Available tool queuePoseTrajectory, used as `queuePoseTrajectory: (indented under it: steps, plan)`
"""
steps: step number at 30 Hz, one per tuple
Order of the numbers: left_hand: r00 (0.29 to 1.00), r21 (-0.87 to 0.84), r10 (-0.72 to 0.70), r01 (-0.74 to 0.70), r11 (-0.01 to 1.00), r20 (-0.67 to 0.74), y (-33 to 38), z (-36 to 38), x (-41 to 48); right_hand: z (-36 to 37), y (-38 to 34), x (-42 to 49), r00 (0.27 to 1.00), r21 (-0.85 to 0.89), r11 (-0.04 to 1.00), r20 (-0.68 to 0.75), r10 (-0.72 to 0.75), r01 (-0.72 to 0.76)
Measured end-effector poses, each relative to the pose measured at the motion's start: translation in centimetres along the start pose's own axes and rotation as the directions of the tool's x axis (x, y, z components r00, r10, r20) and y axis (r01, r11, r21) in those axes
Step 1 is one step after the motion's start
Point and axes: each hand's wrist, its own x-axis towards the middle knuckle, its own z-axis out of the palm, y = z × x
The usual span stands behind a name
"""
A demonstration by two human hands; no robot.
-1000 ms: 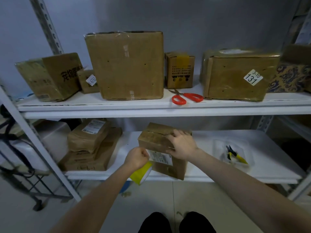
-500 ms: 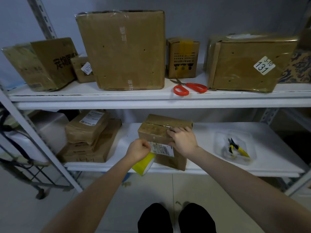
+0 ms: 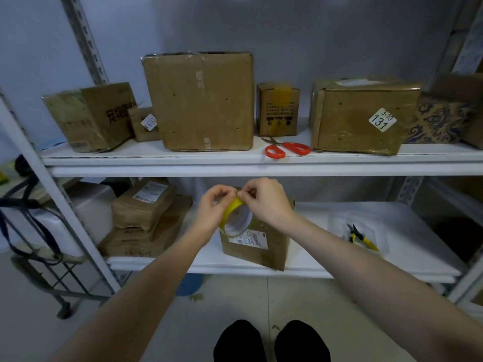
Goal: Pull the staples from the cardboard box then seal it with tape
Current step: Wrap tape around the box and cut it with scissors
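holding tape (image 3: 232, 206) before white shelf (image 3: 317, 244), grey wall (image 3: 287, 35)

Matt brown cardboard, glossy tape, white painted shelving.
The small cardboard box (image 3: 257, 249) is dull, creased brown board with a paper label; the yellow tape roll (image 3: 231, 207) looks shiny plastic. The big parcel (image 3: 360, 118) above gleams under clear film. The scissors (image 3: 285, 146) have smooth red plastic handles. The lower shelf (image 3: 392, 257) is smooth and white.

Our left hand (image 3: 209, 209) and right hand (image 3: 270, 202) are bare, as are both forearms (image 3: 146, 283). Nearest us sit two black rounded shapes (image 3: 239, 340), shoes or trouser legs.
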Motion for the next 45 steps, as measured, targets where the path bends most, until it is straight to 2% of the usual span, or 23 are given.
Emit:
queuePoseTrajectory:
  steps: [2, 3, 6, 8, 10, 13, 15, 18, 21, 30, 35, 39, 41, 43, 45]
  plan:
    - [0.998, -0.196, -0.053, 0.044, 0.98, -0.041, 0.9, -0.7, 0.0, -1.5, -1.1, 0.6, 0.996, -0.051, 0.998, -0.074, -0.05, 0.047]
    - [0.998, -0.216, -0.053, 0.045, 0.975, -0.03, 1.3, -1.2, 0.0, -2.2, -1.5, 0.9, 0.992, -0.068, 0.995, -0.105, -0.076, 0.069]
    - [0.993, -0.141, 0.024, -0.007, 0.99, 0.119, 2.5, -1.4, 0.0, -4.0, -2.2, 2.3, 0.978, -0.115, 0.987, -0.165, -0.128, 0.11]
    - [0.985, -0.122, 0.04, -0.02, 0.992, 0.167, 3.4, -1.2, -0.3, -4.9, -2.2, 3.2, 0.978, -0.114, 0.99, -0.184, -0.1, 0.08]
    - [0.98, -0.114, 0.061, -0.04, 0.993, 0.19, 3.8, -1.0, -0.2, -5.5, -1.7, 4.0, 0.988, -0.139, 0.99, -0.142, -0.054, 0.034]
    - [0.981, -0.078, 0.072, -0.058, 0.995, 0.181, 4.6, -1.3, 0.7, -5.6, -1.7, 4.6, 0.994, -0.168, 0.985, -0.11, 0.006, -0.025]
    - [0.987, -0.029, 0.024, -0.02, 0.999, 0.158, 5.3, -1.3, 1.4, -5.7, -2.0, 5.0, 0.993, -0.227, 0.973, -0.115, 0.01, -0.036]
    - [0.998, 0.186, -0.061, 0.056, 0.981, 0.021, 5.1, -1.2, 2.8, -6.5, -2.4, 5.9, 0.981, -0.329, 0.941, -0.195, 0.016, -0.081]
    - [0.989, 0.32, -0.138, 0.146, 0.936, -0.049, 3.9, -1.2, 3.5, -7.1, -2.6, 7.4, 0.984, -0.456, 0.887, -0.18, -0.009, -0.075]
    - [0.982, 0.359, -0.186, 0.165, 0.919, 0.026, 3.0, -1.4, 4.5, -6.5, -1.7, 8.7, 0.989, -0.547, 0.826, -0.124, 0.075, -0.131]
    - [0.969, 0.361, -0.244, 0.215, 0.907, 0.035, 2.8, -1.1, 4.3, -6.8, -2.4, 9.4, 0.993, -0.689, 0.716, -0.095, 0.065, -0.113]
    - [0.963, 0.398, -0.269, 0.238, 0.886, 0.024, 2.9, -0.8, 4.0, -7.6, -2.2, 9.8, 0.989, -0.666, 0.732, -0.096, 0.109, -0.146]
    - [0.964, 0.42, -0.265, 0.232, 0.877, 0.02, 3.1, -0.6, 4.1, -7.4, -2.1, 9.8, 0.993, -0.618, 0.78, -0.103, 0.05, -0.103]
    - [0.959, 0.45, -0.282, 0.246, 0.858, 0.015, 3.4, -0.5, 4.1, -6.7, -2.3, 9.5, 0.99, -0.483, 0.872, -0.143, 0.004, -0.073]
    - [0.953, 0.465, -0.303, 0.261, 0.846, 0.016, 3.5, -0.3, 4.0, -6.1, -2.7, 9.4, 0.988, -0.326, 0.94, -0.145, 0.052, -0.098]
